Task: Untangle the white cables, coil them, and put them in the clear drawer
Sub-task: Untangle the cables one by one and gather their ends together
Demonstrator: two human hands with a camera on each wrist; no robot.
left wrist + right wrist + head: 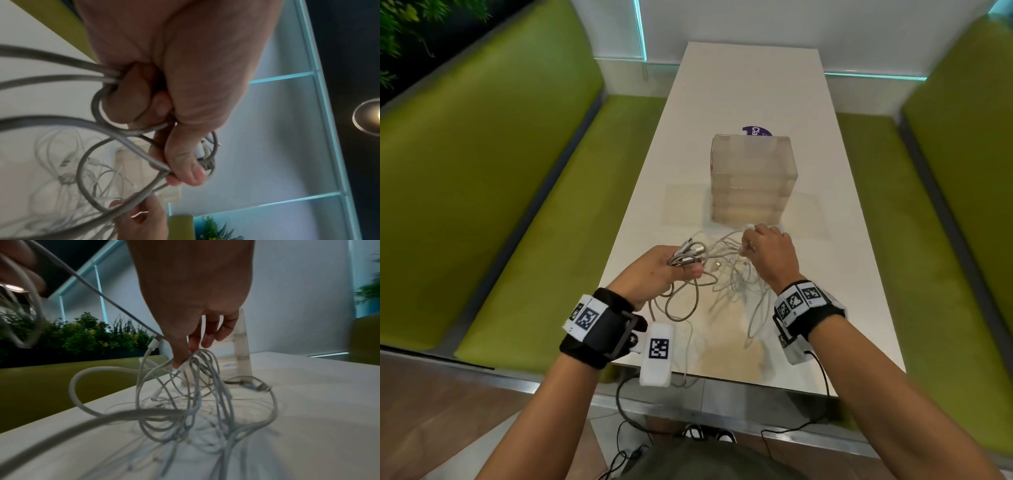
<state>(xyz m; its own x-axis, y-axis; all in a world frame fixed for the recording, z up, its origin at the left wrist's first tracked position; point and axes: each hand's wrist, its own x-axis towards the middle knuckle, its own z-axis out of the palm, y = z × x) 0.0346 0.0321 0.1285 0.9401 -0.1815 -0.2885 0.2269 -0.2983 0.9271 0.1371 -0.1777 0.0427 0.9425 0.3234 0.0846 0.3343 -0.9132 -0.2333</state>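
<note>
Green bench seat [493, 192]: left of the tabletop, running along its long edge.

Left hand [659, 274]: raised over the near-left part of the tabletop [750, 89], left of the drawer unit and nearer the person. Grip clenched round a bunch of white cables [726, 274]; fingers and thumb curl about several strands and some metal-tipped plugs that stick out above the fist. The left wrist view shows thick grey-white loops [107, 162] passing through the fist and hanging below it.

White cables: one tangled heap, partly lifted between the two hands, the rest lying on the tabletop just in front of the drawer unit. Loops trail toward the near edge of the tabletop. Still knotted; none coiled.

Clear drawer unit [751, 178]: a stack of translucent drawers standing upright near the middle of the tabletop, just beyond the cable heap. Drawers appear closed. A purple round label [756, 132] lies on the tabletop behind it, partly hidden.

Right hand [770, 253]: just in front of the drawer unit, at its near-right corner, above the heap. Grip pinching thin white strands between thumb and fingertips; in the right wrist view the strands [197, 386] hang from the pinch down to the tabletop.

Second green bench seat [941, 205]: right of the tabletop.
</note>
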